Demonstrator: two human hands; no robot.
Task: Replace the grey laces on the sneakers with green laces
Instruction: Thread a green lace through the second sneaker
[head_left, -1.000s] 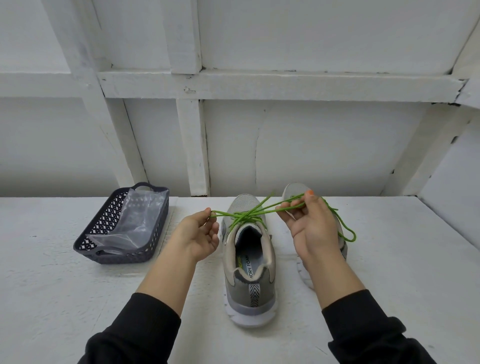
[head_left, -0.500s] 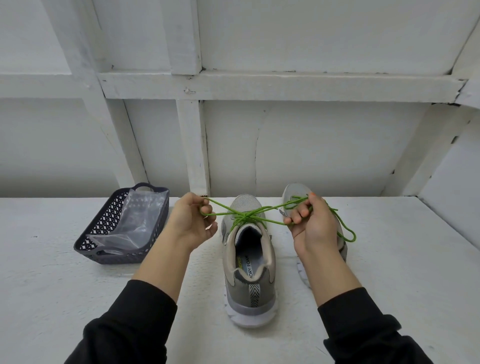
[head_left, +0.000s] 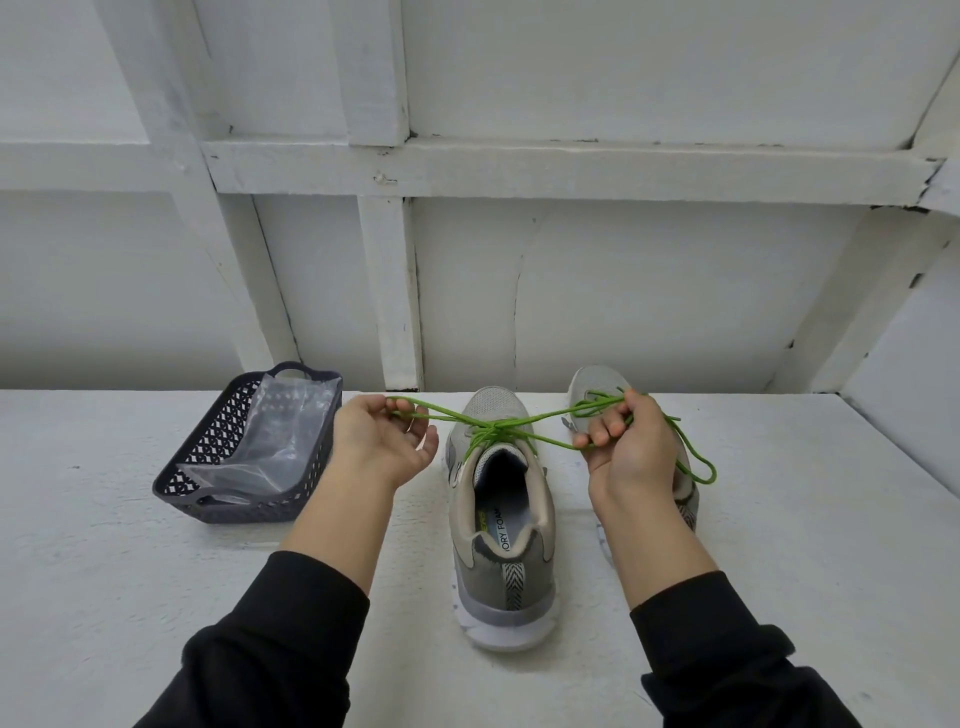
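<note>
The green lace (head_left: 498, 426) crosses over the sneaker (head_left: 501, 545), which stands mid-tabletop (head_left: 805, 545) with its long axis running from the heel nearest the person to the toe at the far edge. The left hand (head_left: 382, 447) curls its fingers round one end, drawn out leftward, and the right hand (head_left: 634, 452) grips the other, with both strands taut. A second sneaker (head_left: 592, 384) stands behind the right hand, and a basket (head_left: 208, 457) sits towards the far-left corner.

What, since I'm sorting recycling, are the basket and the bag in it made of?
Basket: probably moulded plastic, matt dark grey, judging by its even lattice-cut walls. Bag: seemingly thin plastic film, clear and glossy; it creases and the lattice shows through.
</note>
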